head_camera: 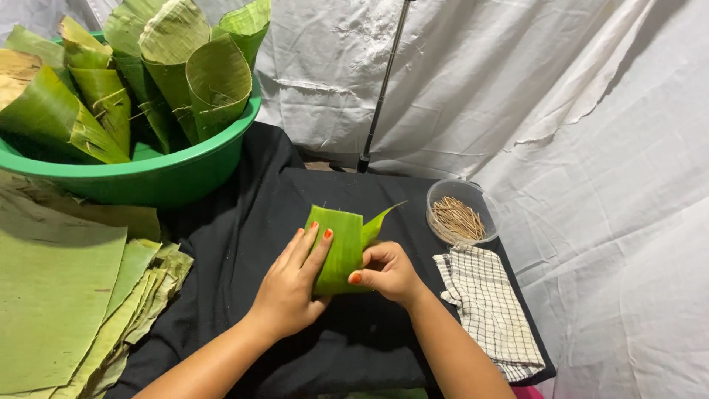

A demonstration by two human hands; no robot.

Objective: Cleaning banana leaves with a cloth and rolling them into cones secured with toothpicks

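A ribbed green leaf [341, 247], folded into a flat packet with 1 pointed tip, lies on the black cloth [258, 214]. The left hand [292, 284] presses flat on it, fingers straight and together. The right hand [388, 272] pinches its edge, fingers curled. Thin sticks fill a clear round tub [459, 213] beside a checked towel [487, 310].
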